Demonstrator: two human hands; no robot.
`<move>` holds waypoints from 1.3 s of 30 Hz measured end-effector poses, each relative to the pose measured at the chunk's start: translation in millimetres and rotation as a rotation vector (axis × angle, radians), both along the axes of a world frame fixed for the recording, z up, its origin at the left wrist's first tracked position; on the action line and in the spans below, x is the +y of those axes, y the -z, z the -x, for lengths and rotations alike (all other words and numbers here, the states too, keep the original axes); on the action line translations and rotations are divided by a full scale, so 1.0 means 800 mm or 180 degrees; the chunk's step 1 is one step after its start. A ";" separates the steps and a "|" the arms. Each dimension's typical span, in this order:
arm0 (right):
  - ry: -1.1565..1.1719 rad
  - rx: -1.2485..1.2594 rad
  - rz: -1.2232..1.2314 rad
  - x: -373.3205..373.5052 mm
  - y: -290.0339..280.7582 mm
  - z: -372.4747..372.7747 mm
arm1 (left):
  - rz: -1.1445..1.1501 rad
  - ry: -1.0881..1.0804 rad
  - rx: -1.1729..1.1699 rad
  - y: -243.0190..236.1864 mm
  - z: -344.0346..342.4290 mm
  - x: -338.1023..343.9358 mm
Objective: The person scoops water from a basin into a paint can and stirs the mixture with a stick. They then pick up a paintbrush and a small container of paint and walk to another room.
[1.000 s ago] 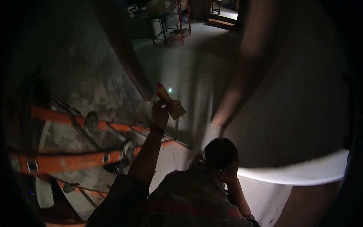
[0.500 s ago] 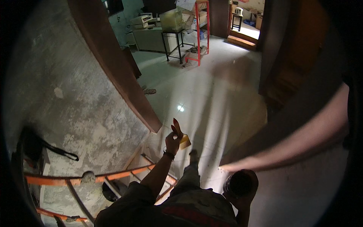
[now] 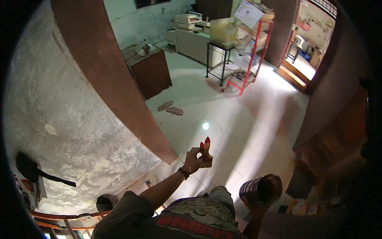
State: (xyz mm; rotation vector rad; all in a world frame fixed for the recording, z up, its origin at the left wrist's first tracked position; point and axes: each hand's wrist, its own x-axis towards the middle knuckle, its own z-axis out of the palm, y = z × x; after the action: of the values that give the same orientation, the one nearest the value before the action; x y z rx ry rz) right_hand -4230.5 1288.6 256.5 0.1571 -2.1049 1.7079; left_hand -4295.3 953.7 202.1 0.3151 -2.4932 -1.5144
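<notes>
Out in front of my body, my left hand is closed around a paintbrush with a red-tipped handle. A second red tip stands beside that handle; whether it belongs to another brush I cannot tell. The bristle end points down, above the tiled floor. At the lower right my right hand grips a dark, ribbed pot from below. This pot is tilted, with its mouth toward the right, and its inside is too dark to make out. Brush and pot are well apart.
A patchy grey wall with a brown border rises at left. The orange ladder is at lower left. Beyond are sandals, a brown cabinet, a glass tank on a black stand, a red rack and a stepped doorway.
My view has swung up and left, bringing the cabinet and both sandals into sight. The brush has turned more upright in my left hand, and the pot now tilts to the right.
</notes>
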 end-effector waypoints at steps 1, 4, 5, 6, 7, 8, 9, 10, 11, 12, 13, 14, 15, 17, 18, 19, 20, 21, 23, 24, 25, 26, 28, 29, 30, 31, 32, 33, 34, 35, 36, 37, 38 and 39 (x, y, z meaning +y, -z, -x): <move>-0.0060 -0.0028 0.0002 -0.009 0.006 0.038 | 0.0023 -0.0045 0.0107 0.001 0.026 -0.015; -0.0418 -0.0210 -0.0129 -0.035 0.011 0.163 | -0.0019 -0.0310 0.0211 0.020 0.104 -0.055; -0.0500 -0.0272 -0.0133 -0.051 0.012 0.212 | 0.0038 -0.0438 0.0117 0.028 0.136 -0.072; -0.0825 -0.0659 0.0213 -0.067 0.011 0.260 | 0.0124 -0.0544 0.0178 0.035 0.168 -0.092; -0.1009 -0.0795 0.0440 -0.084 0.009 0.309 | 0.0204 -0.0648 0.0122 0.042 0.197 -0.110; -0.1077 -0.0913 0.0657 -0.100 0.008 0.352 | 0.0448 -0.0747 -0.0011 0.046 0.225 -0.128; -0.1113 -0.1056 0.0875 -0.116 0.003 0.390 | 0.0268 -0.0883 -0.0015 0.046 0.247 -0.145; -0.1287 -0.0667 0.0633 -0.129 -0.003 0.432 | 0.0104 -0.0981 -0.0256 0.044 0.273 -0.161; -0.1411 -0.0257 0.0373 -0.138 -0.011 0.477 | 0.0046 -0.1010 -0.0335 0.041 0.304 -0.174; -0.1437 -0.0132 0.0155 -0.161 -0.008 0.525 | -0.0078 -0.1070 -0.0468 0.039 0.340 -0.190; -0.1455 0.0000 -0.0059 -0.183 -0.006 0.573 | -0.0079 -0.1120 -0.0429 0.036 0.371 -0.209; -0.1467 0.0136 -0.0265 -0.205 -0.005 0.620 | -0.0078 -0.1185 -0.0406 0.032 0.400 -0.228; -0.1660 0.0020 -0.0359 -0.218 -0.009 0.659 | -0.0082 -0.1329 -0.0238 0.030 0.427 -0.246; -0.1895 -0.0119 -0.0380 -0.251 -0.020 0.736 | -0.0201 -0.1657 0.0078 0.030 0.485 -0.278; -0.1882 -0.0120 -0.0320 -0.276 -0.024 0.771 | -0.0183 -0.1702 0.0100 0.030 0.510 -0.294; -0.1972 -0.0109 -0.0263 -0.300 -0.030 0.805 | -0.0242 -0.1753 0.0063 0.031 0.535 -0.312; -0.2003 -0.0096 -0.0224 -0.329 -0.034 0.838 | -0.0251 -0.1773 0.0163 0.034 0.563 -0.333; -0.2046 -0.0046 -0.0121 -0.359 -0.040 0.873 | -0.0472 -0.1816 0.0052 0.037 0.595 -0.354; -0.2067 0.0793 -0.0025 -0.418 -0.049 0.945 | -0.0796 -0.1821 0.0083 0.046 0.660 -0.402; -0.2043 0.0953 -0.0227 -0.442 -0.053 0.974 | -0.0752 -0.1774 0.0002 0.050 0.693 -0.427; -0.1989 0.1023 -0.0485 -0.467 -0.054 1.001 | -0.0702 -0.1671 0.0016 0.054 0.726 -0.450; -0.1957 0.0952 -0.0341 -0.494 -0.054 1.025 | -0.0624 -0.1610 -0.0053 0.055 0.757 -0.474; -0.1874 0.0781 -0.0148 -0.546 -0.053 1.080 | -0.0491 -0.1505 0.0041 0.053 0.831 -0.527; -0.1895 0.0734 -0.0175 -0.568 -0.052 1.109 | -0.0427 -0.1451 0.0174 0.049 0.872 -0.554; -0.1909 0.0766 -0.0182 -0.588 -0.050 1.139 | -0.0419 -0.1427 0.0188 0.045 0.910 -0.579; -0.1916 0.0784 -0.0192 -0.603 -0.048 1.164 | -0.0302 -0.1278 0.0294 0.038 0.945 -0.603; -0.1912 -0.0168 0.0421 -0.618 -0.045 1.184 | -0.0241 -0.1155 0.0277 0.029 0.979 -0.627; -0.1858 -0.1114 0.1044 -0.634 -0.040 1.204 | -0.0180 -0.1049 0.0226 0.020 1.014 -0.650; -0.1788 -0.1785 0.1450 -0.653 -0.032 1.232 | -0.0335 -0.1113 0.0866 0.015 1.050 -0.663; -0.1896 -0.2003 0.1599 -0.673 -0.025 1.259 | -0.0096 -0.1145 0.0655 0.007 1.078 -0.682; -0.2028 -0.1965 0.1519 -0.695 -0.018 1.292 | 0.0230 -0.1138 0.0616 0.001 1.107 -0.701; -0.2106 -0.1991 0.1597 -0.714 -0.012 1.322 | 0.0439 -0.1078 0.0616 -0.002 1.136 -0.719; -0.2228 -0.1952 0.1329 -0.734 -0.006 1.353 | 0.0787 -0.1090 0.0704 -0.005 1.162 -0.736; -0.2200 -0.2111 0.1261 -0.760 0.003 1.385 | 0.1016 -0.1071 0.0829 -0.006 1.184 -0.753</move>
State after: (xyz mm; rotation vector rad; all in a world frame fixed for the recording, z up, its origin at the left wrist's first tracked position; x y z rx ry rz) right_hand -5338.3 680.9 254.3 0.2425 -2.2204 2.8797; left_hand -5242.2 351.5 207.1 0.4255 -2.2844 -0.9466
